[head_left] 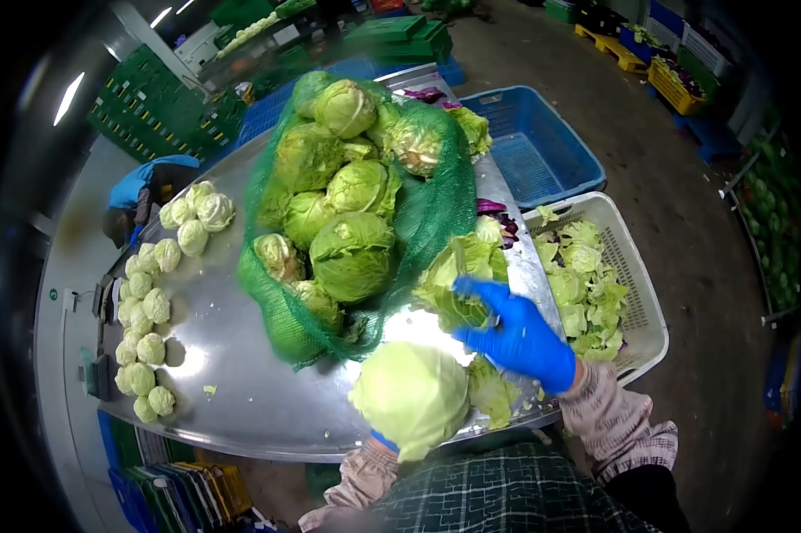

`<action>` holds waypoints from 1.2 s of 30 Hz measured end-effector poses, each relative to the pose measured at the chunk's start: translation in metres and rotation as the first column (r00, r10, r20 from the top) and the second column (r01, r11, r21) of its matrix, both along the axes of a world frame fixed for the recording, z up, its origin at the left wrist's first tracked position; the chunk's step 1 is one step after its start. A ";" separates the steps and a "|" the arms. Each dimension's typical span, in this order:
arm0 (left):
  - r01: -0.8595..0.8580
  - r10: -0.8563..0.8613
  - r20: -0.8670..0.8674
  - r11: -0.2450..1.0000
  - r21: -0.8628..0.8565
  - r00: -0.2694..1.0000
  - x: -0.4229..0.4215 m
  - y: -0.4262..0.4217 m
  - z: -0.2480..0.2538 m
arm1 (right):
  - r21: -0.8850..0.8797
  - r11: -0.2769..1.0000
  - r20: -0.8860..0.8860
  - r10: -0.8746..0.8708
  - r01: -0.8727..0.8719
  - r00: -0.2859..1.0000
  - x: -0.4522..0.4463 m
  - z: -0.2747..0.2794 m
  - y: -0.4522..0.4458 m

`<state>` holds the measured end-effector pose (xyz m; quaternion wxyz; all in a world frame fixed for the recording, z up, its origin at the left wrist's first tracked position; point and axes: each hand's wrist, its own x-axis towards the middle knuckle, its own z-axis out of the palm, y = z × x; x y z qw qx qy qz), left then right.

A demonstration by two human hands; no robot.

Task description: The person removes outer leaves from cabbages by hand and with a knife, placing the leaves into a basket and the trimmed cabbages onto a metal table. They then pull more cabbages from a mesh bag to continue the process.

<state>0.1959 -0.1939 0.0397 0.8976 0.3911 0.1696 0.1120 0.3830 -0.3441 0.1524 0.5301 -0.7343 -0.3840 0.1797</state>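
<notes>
We see left hand (384,441), mostly hidden, holding pale cabbage (411,391) from below. Right hand (525,339) spread wide, just by loose leaves (452,282); contact we can't tell. Past the 2 hands, green net (442,206) with cabbages (352,258) on bench (232,364); beyond right hand, white crate (654,333).

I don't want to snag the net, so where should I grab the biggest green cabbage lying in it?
Probably best to cup the large green cabbage over its rounded right flank, coming from above and the right: that side shows bare, while a smaller cabbage crowds its left and the green net lies farther right.
</notes>
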 end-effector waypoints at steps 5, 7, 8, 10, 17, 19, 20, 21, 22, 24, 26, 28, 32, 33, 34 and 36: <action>-0.246 0.261 0.041 0.833 0.496 0.964 0.017 -0.004 0.019 | 0.127 0.992 0.339 -0.026 -0.019 0.941 -0.022 -0.023 -0.002; -0.339 0.354 0.090 0.929 -0.146 0.931 0.016 -0.001 0.019 | 0.042 0.999 0.261 0.018 -0.030 0.965 -0.040 -0.016 -0.011; -0.386 0.390 0.030 0.918 -0.090 0.920 0.013 -0.004 0.019 | 0.010 1.000 0.392 -0.016 0.014 0.920 -0.044 -0.019 -0.011; -0.442 0.442 -0.048 0.897 0.001 0.896 0.010 -0.007 0.021 | 0.031 0.999 0.351 0.013 -0.025 0.936 -0.041 -0.025 -0.015; -0.501 0.493 -0.089 0.853 -0.145 0.865 0.014 -0.010 0.049 | -0.070 0.983 0.549 0.181 -0.172 0.816 -0.030 -0.005 -0.021; -0.473 0.474 -0.017 0.880 0.044 0.880 0.011 -0.008 0.046 | -0.060 0.983 0.636 0.170 -0.171 0.752 -0.024 -0.001 -0.021; -0.471 0.480 -0.004 0.862 0.188 0.877 0.006 0.000 0.030 | -0.017 0.988 0.651 0.128 -0.155 0.749 -0.018 -0.002 -0.023; -0.443 0.442 -0.029 0.895 -0.058 0.897 0.000 0.005 0.009 | 0.027 0.990 0.662 0.088 -0.142 0.744 -0.012 -0.003 -0.025; -0.414 0.415 -0.063 0.859 -0.302 0.907 -0.005 0.010 -0.012 | 0.135 0.982 0.632 0.016 -0.131 0.774 -0.002 -0.004 -0.025; -0.424 0.407 -0.118 0.871 -0.250 0.906 0.005 -0.003 0.056 | 0.097 0.992 0.460 -0.116 0.080 0.880 0.019 0.007 -0.034; -0.381 0.359 -0.135 0.897 -0.225 0.924 0.008 -0.007 0.072 | 0.038 0.978 0.462 -0.201 0.207 0.864 0.023 0.012 -0.037; -0.356 0.327 -0.163 0.912 -0.204 0.931 0.012 -0.008 0.068 | -0.106 0.994 0.390 0.072 -0.033 0.918 -0.021 0.034 -0.031; -0.252 0.212 -0.178 0.938 -0.240 0.961 0.017 -0.010 0.066 | -0.044 0.972 0.613 0.208 -0.230 0.762 -0.023 0.020 -0.023; -0.253 0.215 -0.175 0.939 -0.233 0.961 0.016 -0.011 0.066 | 0.017 0.965 0.611 0.196 -0.261 0.767 -0.019 0.013 -0.022; -0.270 0.231 -0.205 0.945 -0.187 0.951 0.015 -0.010 0.067 | 0.079 0.954 0.607 0.184 -0.289 0.773 -0.014 0.007 -0.021; -0.237 0.197 -0.193 0.947 -0.216 0.961 0.011 -0.006 0.060 | 0.116 0.959 0.572 0.149 -0.260 0.807 -0.003 0.013 -0.023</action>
